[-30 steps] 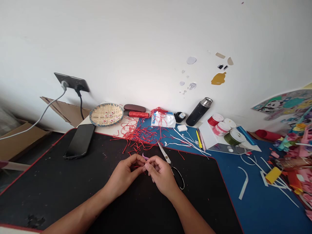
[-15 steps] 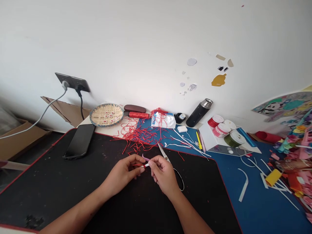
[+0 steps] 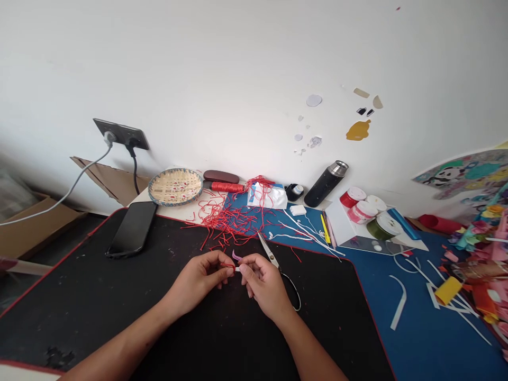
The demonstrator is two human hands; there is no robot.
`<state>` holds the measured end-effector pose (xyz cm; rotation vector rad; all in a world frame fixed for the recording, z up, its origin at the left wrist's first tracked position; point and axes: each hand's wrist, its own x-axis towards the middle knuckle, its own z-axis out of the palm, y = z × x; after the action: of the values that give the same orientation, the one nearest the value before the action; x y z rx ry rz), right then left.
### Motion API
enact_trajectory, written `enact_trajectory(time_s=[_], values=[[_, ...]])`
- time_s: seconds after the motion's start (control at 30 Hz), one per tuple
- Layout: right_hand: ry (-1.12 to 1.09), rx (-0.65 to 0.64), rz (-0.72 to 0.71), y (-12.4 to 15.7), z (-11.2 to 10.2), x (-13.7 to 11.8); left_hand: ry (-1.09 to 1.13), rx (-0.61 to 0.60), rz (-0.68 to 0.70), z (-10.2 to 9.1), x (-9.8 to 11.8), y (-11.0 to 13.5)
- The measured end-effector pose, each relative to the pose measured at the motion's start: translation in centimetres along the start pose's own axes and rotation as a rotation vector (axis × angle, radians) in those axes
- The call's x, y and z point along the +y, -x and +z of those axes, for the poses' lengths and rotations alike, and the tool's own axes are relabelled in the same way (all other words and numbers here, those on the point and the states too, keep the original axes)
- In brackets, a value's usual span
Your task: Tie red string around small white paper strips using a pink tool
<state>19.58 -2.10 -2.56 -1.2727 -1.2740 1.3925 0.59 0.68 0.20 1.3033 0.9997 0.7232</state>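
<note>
Both hands meet over the black mat [image 3: 222,338]. My left hand [image 3: 204,275] pinches a thin red cord [image 3: 227,265] between thumb and fingertips. That cord lies against a short white stick-like piece [image 3: 237,269], whose other end is gripped by my right hand [image 3: 260,278]. A curled purple strip [image 3: 236,256] sticks up by the right fingertips; whether it is joined to the white piece I cannot tell. Just beyond my right hand lies a pair of scissors [image 3: 270,251], partly hidden by it. Many cut red cords [image 3: 230,222] are heaped behind the hands.
A phone [image 3: 133,230] and a round woven basket [image 3: 175,187] are at the left. Along the back are a red cord spool [image 3: 227,187], a black flask [image 3: 326,183] and ribbon rolls [image 3: 383,227]. White strips [image 3: 399,304] and colourful paper pieces [image 3: 492,259] are at the right.
The left thumb and fingertips have closed together on the red cord, which now shows above the thumb. The right hand stays nearly in place. The whole view has shifted slightly.
</note>
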Motion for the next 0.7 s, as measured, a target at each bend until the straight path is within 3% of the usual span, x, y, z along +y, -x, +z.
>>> enact_trajectory(time_s=[0.4, 0.57, 0.7], values=[[0.079, -0.029, 0.001, 0.13, -0.11, -0.34, 0.090, 0.011, -0.010, 0.21, -0.70, -0.33], [0.048, -0.021, 0.009, 0.06, -0.11, -0.42, -0.004, -0.066, -0.086, 0.36, -0.60, -0.29], [0.074, -0.030, 0.002, 0.10, -0.06, -0.32, -0.042, -0.042, -0.102, 0.49, -0.40, -0.26]])
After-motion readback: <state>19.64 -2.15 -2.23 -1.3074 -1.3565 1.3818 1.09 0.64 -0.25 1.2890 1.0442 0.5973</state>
